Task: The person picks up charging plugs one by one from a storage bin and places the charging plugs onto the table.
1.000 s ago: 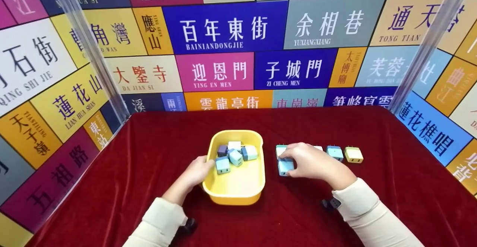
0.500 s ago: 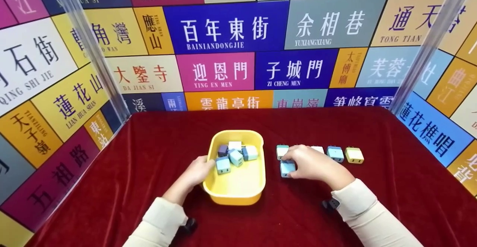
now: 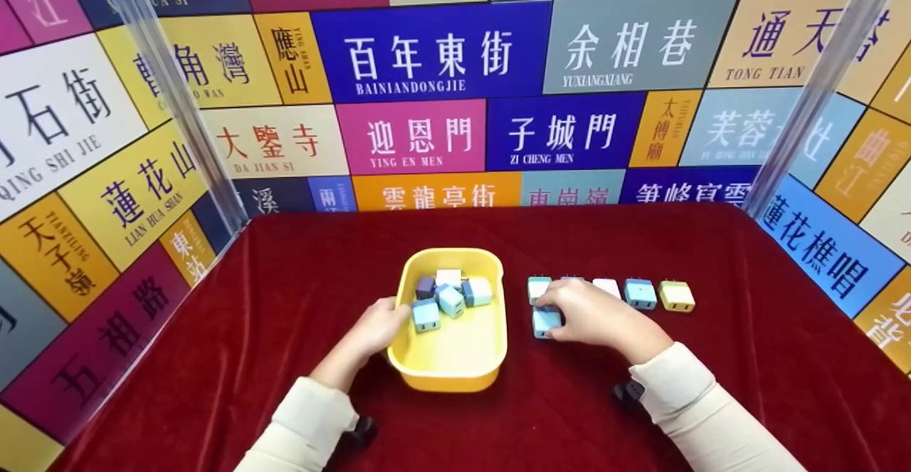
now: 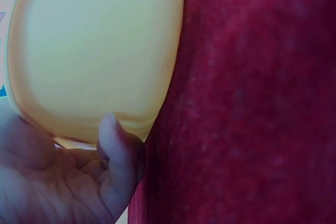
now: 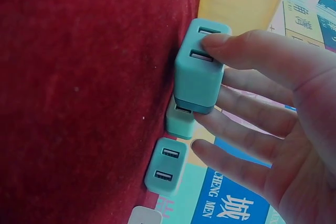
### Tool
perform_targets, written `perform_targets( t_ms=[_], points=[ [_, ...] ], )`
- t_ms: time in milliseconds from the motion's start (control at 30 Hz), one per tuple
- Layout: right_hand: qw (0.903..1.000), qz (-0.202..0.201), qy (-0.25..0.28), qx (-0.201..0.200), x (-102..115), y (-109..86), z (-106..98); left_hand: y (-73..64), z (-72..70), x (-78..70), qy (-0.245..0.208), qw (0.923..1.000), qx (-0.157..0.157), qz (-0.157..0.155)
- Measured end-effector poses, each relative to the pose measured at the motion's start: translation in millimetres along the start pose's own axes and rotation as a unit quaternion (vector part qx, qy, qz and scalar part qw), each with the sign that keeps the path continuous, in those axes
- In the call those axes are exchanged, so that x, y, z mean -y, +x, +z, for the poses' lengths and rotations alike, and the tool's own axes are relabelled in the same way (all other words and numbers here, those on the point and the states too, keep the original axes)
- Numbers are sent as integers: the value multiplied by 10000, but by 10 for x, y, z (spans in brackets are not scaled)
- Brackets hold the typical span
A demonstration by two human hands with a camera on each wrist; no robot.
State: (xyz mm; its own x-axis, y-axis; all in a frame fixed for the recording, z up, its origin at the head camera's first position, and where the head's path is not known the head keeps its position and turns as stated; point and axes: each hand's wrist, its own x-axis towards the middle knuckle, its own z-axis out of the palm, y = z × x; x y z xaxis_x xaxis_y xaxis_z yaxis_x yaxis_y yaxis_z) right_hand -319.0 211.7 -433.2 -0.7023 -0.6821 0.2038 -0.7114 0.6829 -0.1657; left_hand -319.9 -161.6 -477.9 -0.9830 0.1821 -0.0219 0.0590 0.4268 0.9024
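Note:
My left hand [image 3: 381, 326] grips the left side of a yellow plastic bin [image 3: 455, 379]. In the left wrist view its fingers lie against the bin's wall [image 4: 100, 51]. Inside the bin sit several plug chargers, among them a light blue one [image 3: 427, 315] and a white one [image 3: 449, 277]. To the bin's right, my right hand [image 3: 594, 315] pinches a light blue USB charger [image 3: 546, 324]. The right wrist view has the thumb on the port face of this charger [image 5: 197, 80] and other fingers behind it. It is just in front of a green-topped charger [image 3: 538, 290].
Behind and beside my right hand runs a row of chargers: a blue one [image 3: 571, 281] mostly hidden, a white one [image 3: 606, 287], a light blue one [image 3: 640, 295] and a yellow one [image 3: 676, 296]. Dark red cloth [image 3: 569, 408] covers the table. Panels with printed lettering [image 3: 434, 52] surround it.
The light blue charger in my right hand shifted slightly right, then slightly back left. More of the blue charger in the row shows now. My left hand and the bin stay put.

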Motion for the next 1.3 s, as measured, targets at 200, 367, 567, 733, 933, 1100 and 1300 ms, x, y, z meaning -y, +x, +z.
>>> perform_targets(
  t_ms=[200,367,567,733,933,1100,1300],
  points=[
    [9999,121,-41,28,-23,8,44,186,11,237,-22,10000,42,-77],
    [9997,217,-33,62,-45,11,78,291,2,383,36,9999,97,21],
    [9998,182,-39,86,-62,11,72,359,8,467,126,9997,103,-166],
    [9998,133,-79,113,-65,14,64,252,8,295,156,9996,52,-247],
    [10000,5,-32,73,-76,17,72,-64,21,-131,191,9993,-133,-297],
    [9999,51,-24,111,-76,15,77,-113,30,-191,291,9988,-213,-336],
    [9997,180,87,129,-72,-9,33,102,5,122,167,9998,21,-128]
  ],
)
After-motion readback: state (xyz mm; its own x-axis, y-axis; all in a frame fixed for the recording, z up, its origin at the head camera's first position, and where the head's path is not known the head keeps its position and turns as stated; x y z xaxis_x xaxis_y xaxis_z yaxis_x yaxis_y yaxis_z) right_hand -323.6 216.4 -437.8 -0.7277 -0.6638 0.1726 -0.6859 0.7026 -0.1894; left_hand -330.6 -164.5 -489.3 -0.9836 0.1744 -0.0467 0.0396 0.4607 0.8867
